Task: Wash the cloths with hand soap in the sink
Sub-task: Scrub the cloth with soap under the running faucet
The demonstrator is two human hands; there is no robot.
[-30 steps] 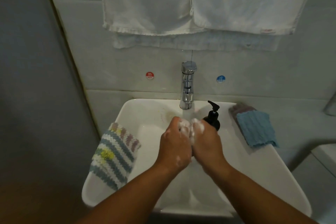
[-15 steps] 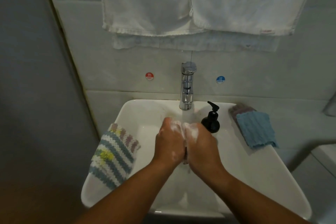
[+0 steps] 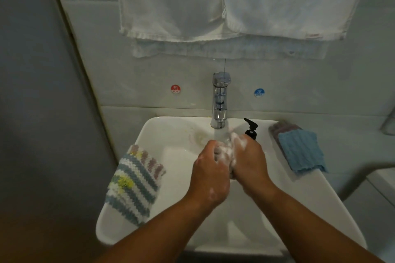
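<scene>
Both grips are in under the running tap (image 3: 220,100), knuckles together over the sink (image 3: 316,203). The left grip (image 3: 210,175) is curled round a soapy cloth (image 3: 227,155). The right grip (image 3: 249,163) is curled round its other side, and the two are pressed together with white lather showing between the fingers. The cloth is mostly buried in foam and fingers (only a darker fold peeks out low between the palms), so I can't call its colour. Water falls straight onto the bundle.

Where does that leave the job? Soap is clearly on, and this one looks mid-scrub, with rinsing and wringing to come. The striped cloth (image 3: 136,183) is draped over the sink's left rim with no foam on it. The blue cloth (image 3: 301,151) lies on the right rim on top of a brownish cloth (image 3: 282,128), just beside the black soap pump (image 3: 251,130). Whether those three have been washed I can't tell. If not, that's one in hand and three waiting, well short of halfway.
</scene>
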